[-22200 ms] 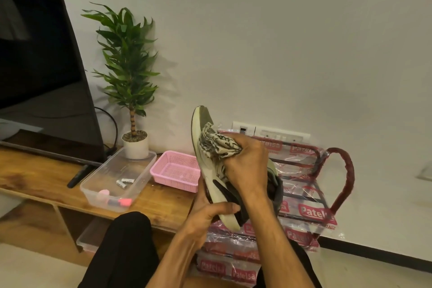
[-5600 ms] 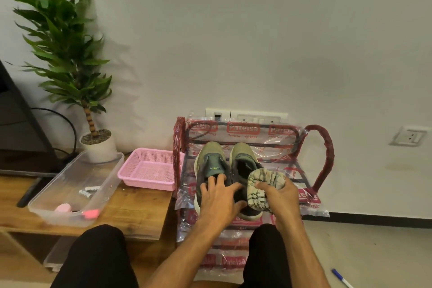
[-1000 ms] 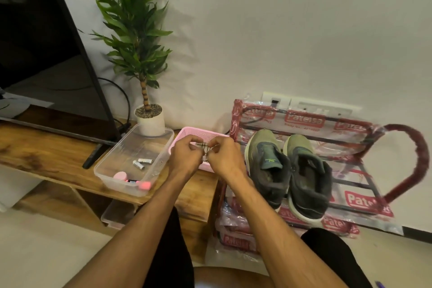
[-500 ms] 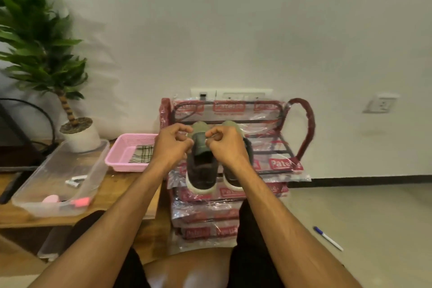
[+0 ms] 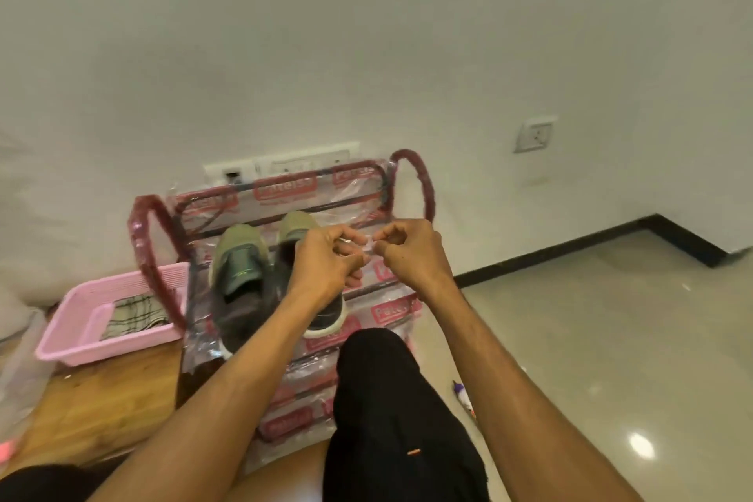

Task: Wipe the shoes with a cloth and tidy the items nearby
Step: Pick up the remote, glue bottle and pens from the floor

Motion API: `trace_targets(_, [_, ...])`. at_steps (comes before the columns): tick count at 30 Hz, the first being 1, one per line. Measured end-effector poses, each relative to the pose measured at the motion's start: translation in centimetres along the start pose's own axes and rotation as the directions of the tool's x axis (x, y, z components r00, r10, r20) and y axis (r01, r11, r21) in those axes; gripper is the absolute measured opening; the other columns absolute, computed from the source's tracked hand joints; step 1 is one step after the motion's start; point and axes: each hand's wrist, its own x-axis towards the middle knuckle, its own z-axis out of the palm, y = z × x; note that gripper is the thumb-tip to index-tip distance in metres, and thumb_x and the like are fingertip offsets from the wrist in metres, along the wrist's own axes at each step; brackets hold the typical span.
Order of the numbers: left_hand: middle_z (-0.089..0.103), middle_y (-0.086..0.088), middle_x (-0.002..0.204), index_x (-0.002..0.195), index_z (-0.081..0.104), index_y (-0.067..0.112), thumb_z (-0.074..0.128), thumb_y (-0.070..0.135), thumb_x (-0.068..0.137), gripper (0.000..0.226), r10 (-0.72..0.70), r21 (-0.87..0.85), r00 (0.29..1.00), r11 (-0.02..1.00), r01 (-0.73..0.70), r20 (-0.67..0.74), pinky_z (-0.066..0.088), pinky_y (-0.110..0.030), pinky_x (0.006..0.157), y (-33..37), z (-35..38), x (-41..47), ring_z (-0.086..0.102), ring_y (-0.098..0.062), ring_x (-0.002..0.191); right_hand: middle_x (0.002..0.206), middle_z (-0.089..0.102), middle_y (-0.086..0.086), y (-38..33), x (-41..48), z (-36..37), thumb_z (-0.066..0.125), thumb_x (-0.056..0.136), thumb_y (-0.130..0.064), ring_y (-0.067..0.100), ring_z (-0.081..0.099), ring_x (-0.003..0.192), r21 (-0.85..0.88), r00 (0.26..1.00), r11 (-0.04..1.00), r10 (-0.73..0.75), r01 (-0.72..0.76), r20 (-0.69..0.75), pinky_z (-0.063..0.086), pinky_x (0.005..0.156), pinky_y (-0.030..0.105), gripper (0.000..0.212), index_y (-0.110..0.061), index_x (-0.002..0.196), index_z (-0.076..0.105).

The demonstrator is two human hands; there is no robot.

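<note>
Item: shoes [image 5: 238,281], one pair, olive uppers with dark grey tongues and pale soles, standing side by side on the top shelf of the shoe rack [image 5: 423,192], toes toward the wall. The shoe nearer the basket shows whole; the other is partly hidden behind your left hand [image 5: 326,259]. Item: shoe rack, red frame, wrapped in clear plastic with red printed labels, set against the white wall just beside the wooden table [image 5: 102,399]. Item: pink basket [image 5: 110,344], on the table, touching or almost touching the rack's red side loop. Item: cloth [image 5: 134,312], checked, lying folded inside the basket. Item: your left hand, raised above the far shoe, fingers curled in toward the thumb. Item: your right hand [image 5: 407,253], raised just beside the left, over the bare end of the shelf, fingers likewise curled with the fingertips drawn to the thumb. The two hands are close but apart; whether either pinches anything cannot be told, since the plastic behind them glares. Item: clear container [image 5: 16,363], at the table's left edge, only partly in view. Item: pen [image 5: 462,393], on the tiled floor near your black trouser leg [image 5: 387,379]. Item: switch plate [image 5: 281,167], on the wall behind the rack; a separate wall socket [image 5: 535,134], well to its right.
</note>
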Motion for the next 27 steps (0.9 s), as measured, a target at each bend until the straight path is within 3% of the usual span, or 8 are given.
trace_targets(5, [0.069,-0.001,0.058,0.079,0.072,0.012,0.076,0.006,0.084,0.009,-0.037,0.009,0.989,0.999,0.036,0.144,0.057,-0.029,0.052,-0.1,6.0,0.4,0.065,-0.015,0.050,0.080,0.071,-0.010,5.3,-0.6,-4.0,0.068,0.085,-0.018,0.009,0.069,0.075,0.014,0.983,0.989,0.147,-0.146,-0.111,0.061,0.076,0.041,0.008,-0.024,0.083,0.073])
trace_targets(8, [0.069,-0.006,0.061,0.081,0.072,0.008,0.074,0.009,0.086,0.005,-0.068,0.023,0.973,0.998,0.065,0.222,0.053,-0.025,0.045,-0.1,9.8,0.3,0.063,-0.015,0.046,0.078,0.071,-0.010,9.0,-1.5,-6.3,0.068,0.085,-0.017,0.009,0.069,0.075,0.025,0.960,0.973,0.232,-0.230,-0.155,0.061,0.078,0.040,0.011,-0.025,0.078,0.072])
trace_targets(14, [0.068,-0.010,0.060,0.076,0.069,0.007,0.065,0.034,0.094,0.033,-0.125,0.024,0.931,0.992,0.124,0.343,0.054,-0.031,0.050,-1.1,16.6,-0.4,0.067,-0.023,0.052,0.077,0.073,-0.007,16.2,-4.0,-9.1,0.070,0.078,-0.025,0.017,0.071,0.076,0.083,0.879,0.908,0.418,-0.410,-0.228,0.060,0.079,0.045,0.009,-0.029,0.069,0.070])
trace_targets(19, [0.072,-0.007,0.077,0.084,0.070,0.015,0.068,0.018,0.092,0.009,-0.172,0.159,0.861,0.981,0.108,0.479,0.060,-0.034,0.072,-2.8,21.1,-1.2,0.071,-0.018,0.065,0.083,0.073,-0.006,21.2,-6.5,-9.9,0.070,0.084,-0.023,0.016,0.071,0.080,0.121,0.815,0.845,0.534,-0.520,-0.226,0.060,0.078,0.043,0.009,-0.029,0.078,0.071])
trace_targets(22, [0.072,-0.008,0.083,0.084,0.068,0.021,0.067,0.007,0.091,0.016,-0.222,0.243,0.819,0.964,0.105,0.529,0.057,-0.028,0.064,-3.8,23.1,-1.7,0.071,-0.018,0.065,0.083,0.073,-0.003,23.8,-7.6,-9.4,0.071,0.083,-0.020,0.018,0.071,0.081,0.153,0.769,0.796,0.605,-0.585,-0.209,0.060,0.080,0.043,0.011,-0.028,0.076,0.070])
trace_targets(27, [0.071,-0.007,0.091,0.096,0.070,0.020,0.067,0.009,0.090,0.013,-0.322,0.357,0.728,0.927,0.114,0.605,0.046,-0.019,0.054,-6.0,26.0,-2.0,0.070,-0.016,0.071,0.081,0.073,-0.003,27.8,-8.9,-8.1,0.069,0.084,-0.017,0.016,0.071,0.078,0.192,0.704,0.725,0.688,-0.661,-0.175,0.061,0.077,0.040,0.014,-0.028,0.074,0.069])
